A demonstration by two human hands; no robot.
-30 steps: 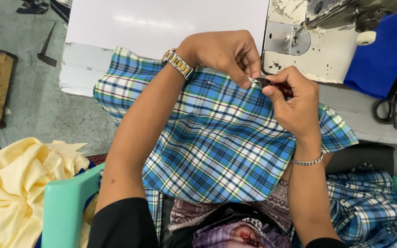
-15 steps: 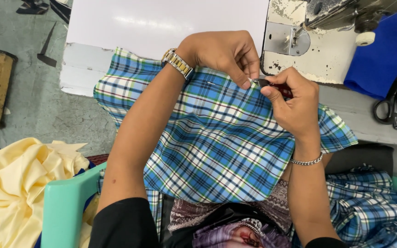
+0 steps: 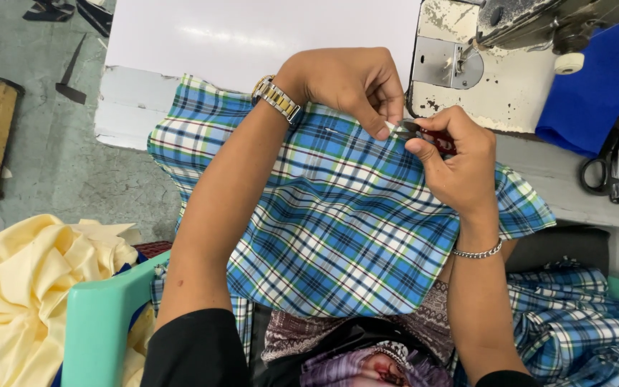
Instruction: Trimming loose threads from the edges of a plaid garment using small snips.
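A grey concrete floor runs down the left, and a white sewing table fills the top of the head view, with a worn sewing machine at its far right corner.

Draped over the table's near edge and down into the person's lap is a blue plaid cloth, its long axis running from the table's near-left edge toward the lower right. The left hand, with a metal watch on the wrist, is curled shut, thumb and forefinger pinching the cloth's upper edge. The right hand, wearing a chain bracelet, is closed round a small dark thread snip, which points left toward the left fingertips and lies just beside them, at the cloth's edge.

Black scissors lie at the table's right edge beside a blue cloth. Yellow fabric is heaped at lower left beside a turquoise plastic chair, with more plaid cloth at lower right.
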